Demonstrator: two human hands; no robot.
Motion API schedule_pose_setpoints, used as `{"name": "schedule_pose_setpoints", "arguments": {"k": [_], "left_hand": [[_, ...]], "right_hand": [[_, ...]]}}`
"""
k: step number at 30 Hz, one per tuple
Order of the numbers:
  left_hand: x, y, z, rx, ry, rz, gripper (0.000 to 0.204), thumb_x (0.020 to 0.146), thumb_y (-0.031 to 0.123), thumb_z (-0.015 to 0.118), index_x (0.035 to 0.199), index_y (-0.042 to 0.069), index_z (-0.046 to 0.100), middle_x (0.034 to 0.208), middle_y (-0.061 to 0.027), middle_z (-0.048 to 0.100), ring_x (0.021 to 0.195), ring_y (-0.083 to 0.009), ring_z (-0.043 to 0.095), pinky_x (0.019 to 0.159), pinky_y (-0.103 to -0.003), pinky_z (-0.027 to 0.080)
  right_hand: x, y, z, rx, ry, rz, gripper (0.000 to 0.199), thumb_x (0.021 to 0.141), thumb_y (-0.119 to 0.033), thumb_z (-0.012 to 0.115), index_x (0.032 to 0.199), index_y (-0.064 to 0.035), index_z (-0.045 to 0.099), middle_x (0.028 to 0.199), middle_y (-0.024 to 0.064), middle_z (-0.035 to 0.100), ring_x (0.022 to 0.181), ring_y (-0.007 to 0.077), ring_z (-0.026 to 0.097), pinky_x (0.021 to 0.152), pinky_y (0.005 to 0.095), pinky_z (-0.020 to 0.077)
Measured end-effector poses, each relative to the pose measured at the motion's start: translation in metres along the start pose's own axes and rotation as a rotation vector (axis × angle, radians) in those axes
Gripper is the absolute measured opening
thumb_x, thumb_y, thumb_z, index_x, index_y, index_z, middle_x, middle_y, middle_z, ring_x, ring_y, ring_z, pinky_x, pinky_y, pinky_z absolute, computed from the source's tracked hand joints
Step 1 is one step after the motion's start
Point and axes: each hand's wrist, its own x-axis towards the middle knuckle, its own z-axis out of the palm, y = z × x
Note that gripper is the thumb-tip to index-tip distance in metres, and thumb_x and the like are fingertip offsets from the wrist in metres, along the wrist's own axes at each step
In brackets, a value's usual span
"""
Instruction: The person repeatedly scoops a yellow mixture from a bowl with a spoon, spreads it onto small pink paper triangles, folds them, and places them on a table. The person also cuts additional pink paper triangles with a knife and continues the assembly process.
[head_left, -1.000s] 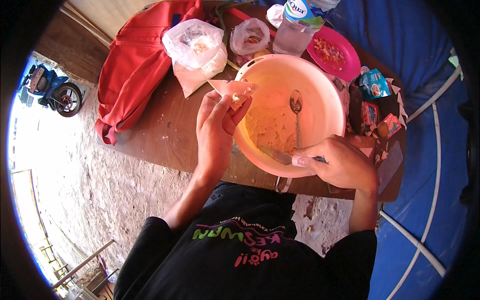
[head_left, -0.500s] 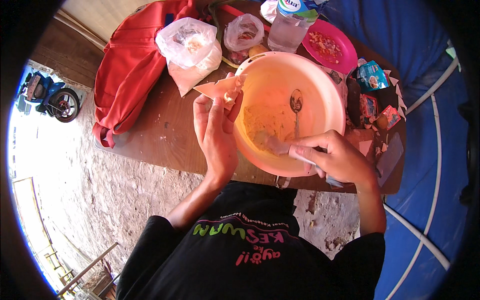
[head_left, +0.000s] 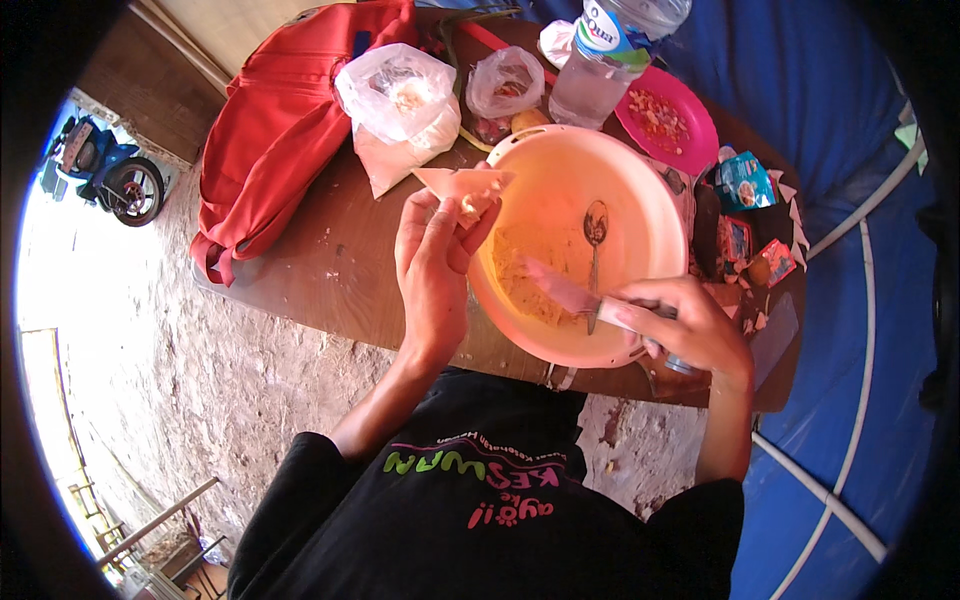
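My left hand (head_left: 435, 250) is raised at the left rim of a wide pale plastic basin (head_left: 668, 215). Its fingers and thumb pinch a thin, pale, pointed wrapper (head_left: 455, 185) with a small lump of filling on it. My right hand (head_left: 690, 325), over the basin's near right rim, grips a knife (head_left: 617, 314) by its pale handle. The knife's flat, smeared blade points left over a yellowish paste (head_left: 525, 275) spread on the basin's left side; whether it touches the paste is unclear. Inside the basin a metal spoon (head_left: 596, 228) leans with its bowl toward the far side.
A red backpack (head_left: 290, 120) lies at the left, beside an open plastic bag of pale powder (head_left: 400, 150). Behind the basin stand a small clear bag (head_left: 505, 85) and a large water bottle (head_left: 600, 70). Right of them are a pink plate (head_left: 680, 125) of chopped bits and several opened packets (head_left: 745, 180).
My right hand has drawn the knife slightly up and back, so more of its blade shows above the paste. The left hand keeps its pinch on the wrapper. The whole view has shifted slightly.
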Motion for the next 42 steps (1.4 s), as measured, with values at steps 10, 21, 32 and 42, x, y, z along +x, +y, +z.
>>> {"name": "schedule_pose_setpoints", "arguments": {"k": [10, 21, 32, 42], "left_hand": [[0.007, 0.039, 0.019, 0.320, -0.320, -0.498, 0.034, 0.103, 0.015, 0.052, 0.124, -0.010, 0.057, 0.114, -0.0195, 0.070, 0.103, -0.0263, 0.071, 0.088, -0.036, 0.062], [0.004, 0.049, 0.025, 0.265, -0.353, -0.647, 0.038, 0.096, 0.009, 0.053, 0.125, -0.015, 0.059, 0.113, -0.0220, 0.071, 0.098, -0.0267, 0.073, 0.085, -0.036, 0.061], [0.005, 0.049, 0.017, 0.263, -0.406, -0.693, 0.039, 0.093, 0.007, 0.052, 0.124, -0.015, 0.060, 0.118, -0.0270, 0.069, 0.106, -0.0332, 0.071, 0.092, -0.037, 0.059], [0.020, 0.048, 0.003, 0.076, -0.377, -0.459, 0.041, 0.104, 0.013, 0.044, 0.137, -0.012, 0.048, 0.127, -0.0205, 0.065, 0.116, -0.0263, 0.067, 0.104, -0.035, 0.053]], "right_hand": [[-0.026, 0.003, -0.013, -0.250, 0.549, -0.528, 0.027, 0.088, -0.003, 0.072, 0.113, 0.0034, 0.066, 0.103, 0.0099, 0.071, 0.094, 0.0151, 0.068, 0.083, 0.0295, 0.0535], [0.002, 0.010, 0.000, -0.361, 0.591, -0.659, 0.032, 0.081, 0.010, 0.073, 0.110, 0.0009, 0.066, 0.105, 0.0120, 0.068, 0.100, 0.0227, 0.072, 0.085, 0.0327, 0.0565], [0.005, 0.024, -0.004, -0.535, 0.743, -0.739, 0.025, 0.080, 0.006, 0.076, 0.102, -0.0026, 0.070, 0.100, 0.0098, 0.067, 0.091, 0.0247, 0.068, 0.078, 0.0355, 0.0541], [-0.003, 0.007, -0.008, -0.531, 0.535, -0.415, 0.023, 0.088, -0.006, 0.071, 0.110, 0.0008, 0.073, 0.093, 0.0120, 0.068, 0.084, 0.0243, 0.068, 0.075, 0.0338, 0.0515]]}}
